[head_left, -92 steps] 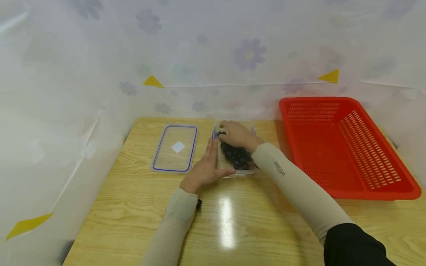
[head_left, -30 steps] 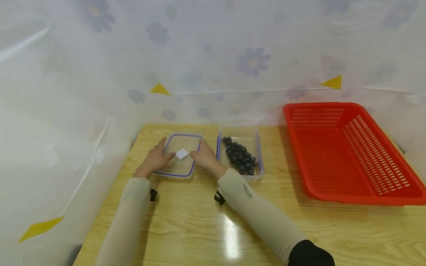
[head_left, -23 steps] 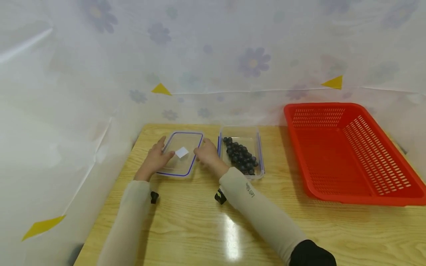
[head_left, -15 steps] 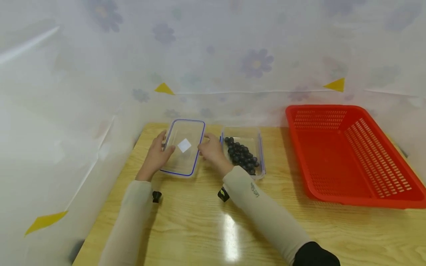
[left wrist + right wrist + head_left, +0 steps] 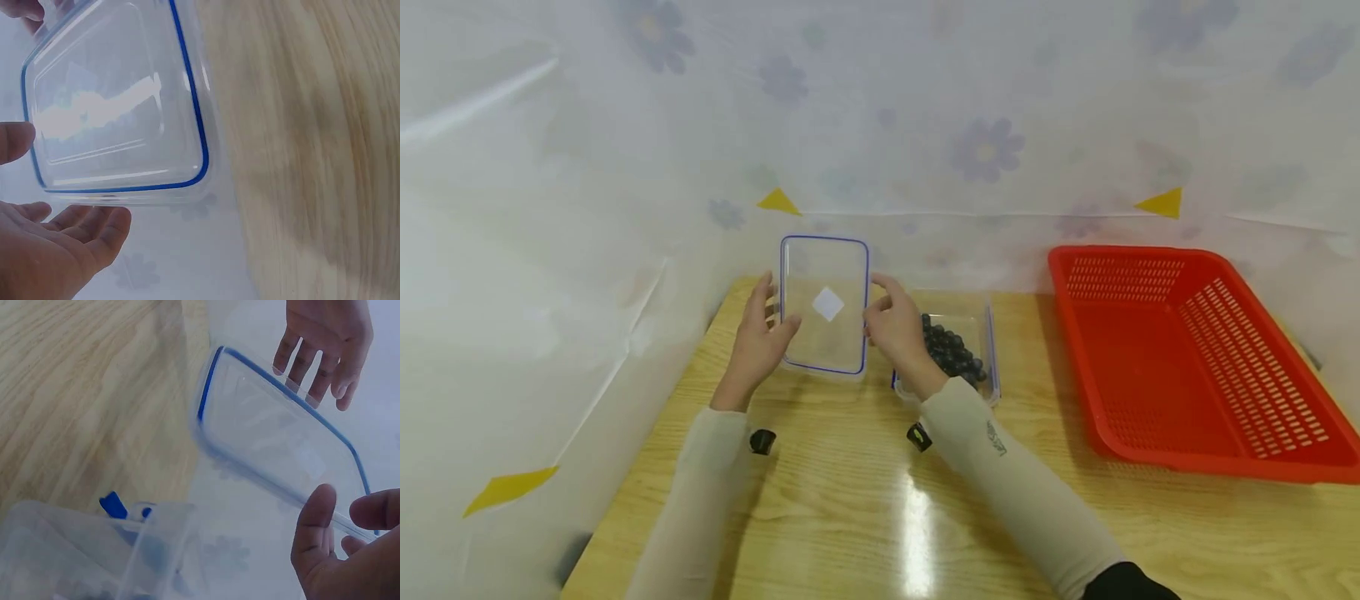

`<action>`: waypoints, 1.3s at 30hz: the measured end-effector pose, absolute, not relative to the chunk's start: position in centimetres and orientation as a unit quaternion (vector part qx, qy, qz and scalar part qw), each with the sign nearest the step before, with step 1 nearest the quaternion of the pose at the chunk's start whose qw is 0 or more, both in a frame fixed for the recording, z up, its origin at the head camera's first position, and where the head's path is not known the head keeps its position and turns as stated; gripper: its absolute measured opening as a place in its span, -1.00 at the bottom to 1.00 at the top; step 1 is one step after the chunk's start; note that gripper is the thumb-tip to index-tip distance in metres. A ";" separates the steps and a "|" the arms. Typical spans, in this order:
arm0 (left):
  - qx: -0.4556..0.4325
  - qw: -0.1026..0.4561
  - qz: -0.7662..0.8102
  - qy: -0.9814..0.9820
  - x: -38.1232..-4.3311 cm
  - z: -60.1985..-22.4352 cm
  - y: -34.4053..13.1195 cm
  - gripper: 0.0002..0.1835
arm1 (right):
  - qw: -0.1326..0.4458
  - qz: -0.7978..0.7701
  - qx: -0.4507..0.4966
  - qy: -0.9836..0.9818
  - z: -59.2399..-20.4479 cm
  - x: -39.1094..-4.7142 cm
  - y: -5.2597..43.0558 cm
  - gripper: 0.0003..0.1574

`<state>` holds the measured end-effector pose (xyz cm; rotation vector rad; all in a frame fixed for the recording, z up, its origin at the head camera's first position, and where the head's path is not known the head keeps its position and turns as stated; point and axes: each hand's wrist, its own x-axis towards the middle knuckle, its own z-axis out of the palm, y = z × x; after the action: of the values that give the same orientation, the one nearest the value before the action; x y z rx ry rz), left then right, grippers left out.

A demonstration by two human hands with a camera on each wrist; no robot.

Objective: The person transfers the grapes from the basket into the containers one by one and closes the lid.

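Note:
A clear rectangular lid (image 5: 823, 267) with a blue seal and a white diamond label stands raised and steeply tilted above the table. My right hand (image 5: 897, 325) pinches its right edge between thumb and fingers, clear in the right wrist view. At the lid's left edge is my left hand (image 5: 756, 342), its fingers (image 5: 106, 231) loosely extended beside the rim and its thumb overlapping the lid in view; firm contact is hard to tell. Behind my right hand, a clear container (image 5: 992, 342) with blue clips holds a bunch of dark grapes (image 5: 953, 354), partly hidden.
A large red plastic basket (image 5: 1150, 367) stands on the right of the wooden table (image 5: 820, 508). Patterned white sheeting (image 5: 880, 142) rises behind and at the left, marked by yellow tape pieces (image 5: 778, 202).
Earlier my right hand was over the grapes and the lid lay flat. Both hands moved to the lid, which has since risen and tilted up, shifting slightly right. The grapes stay in the container.

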<state>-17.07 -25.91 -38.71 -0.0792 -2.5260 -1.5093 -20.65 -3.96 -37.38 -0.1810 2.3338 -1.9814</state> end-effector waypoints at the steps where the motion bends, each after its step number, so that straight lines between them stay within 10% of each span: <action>1: -0.028 0.100 -0.518 -0.849 -17.0 -38.5 -25.8 -0.13 | 0.031 -0.642 -0.068 0.763 -37.2 -20.5 -3.8 -0.27; 39: -0.121 0.187 -0.717 -0.660 -15.9 -37.9 -19.8 -0.42 | -0.109 -0.727 -0.055 0.676 -35.9 -18.9 1.9 -0.64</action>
<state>-15.87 -19.77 -37.87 -0.3393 -1.8580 -2.0189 -18.94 1.93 -35.87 -0.1862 2.2849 -2.4569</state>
